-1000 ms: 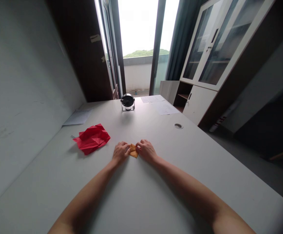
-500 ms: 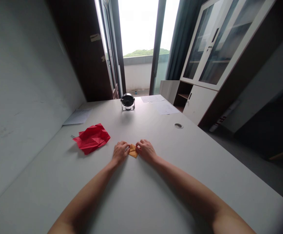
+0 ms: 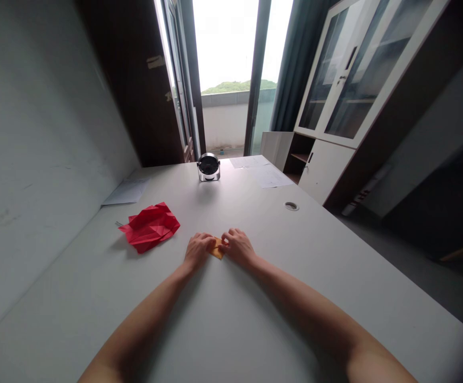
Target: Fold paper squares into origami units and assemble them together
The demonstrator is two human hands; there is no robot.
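A small folded piece of orange paper lies on the white table between my two hands. My left hand is closed at its left edge, fingers bent over the paper. On the opposite side, my right hand pinches the right edge between thumb and fingers. Parts of the paper are hidden under the fingertips. To the left of my hands rests a creased red sheet of paper, partly unfolded and raised off the table in places.
A small round black and silver fan-like device stands at the far end. White papers lie at the back right, another paper by the left wall. A round cable hole sits near the right edge. A glass-door cabinet stands beyond.
My left hand's fingers have shifted slightly right, further over the orange paper. My right fingers have moved slightly left, so less of the paper shows. The red paper stays where it was.
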